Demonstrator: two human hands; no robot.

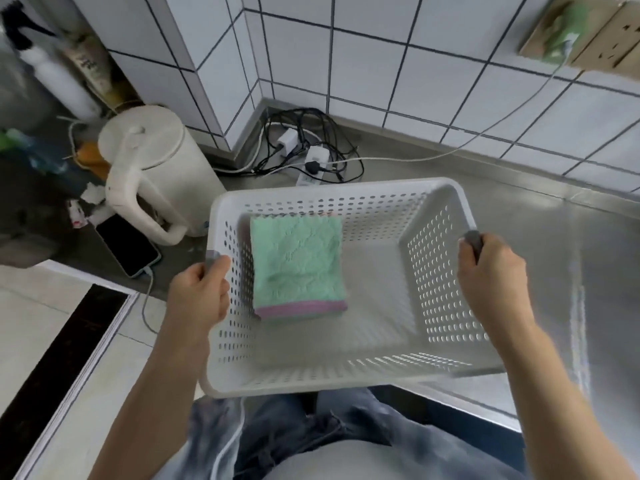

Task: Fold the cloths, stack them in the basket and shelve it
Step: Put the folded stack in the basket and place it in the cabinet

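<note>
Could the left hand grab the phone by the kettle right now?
Probably not: the left hand grips the basket handle. The phone lies uncovered close by, so it would need to let go first.

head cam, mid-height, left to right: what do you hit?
phone → left hand on the basket handle → folded green cloth → basket's right wall → right hand on the other handle.

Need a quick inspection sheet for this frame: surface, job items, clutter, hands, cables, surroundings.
Surface: steel counter, bare at right.
Job's things: white perforated basket; folded green cloth on a pink one, at its left side.
Clutter: kettle, phone, spray bottle.
Grippers: left hand and right hand each grip a grey basket handle.
Cables: tangle at power strip; phone lead.
Surroundings: white tiled wall, wall sockets.
</note>
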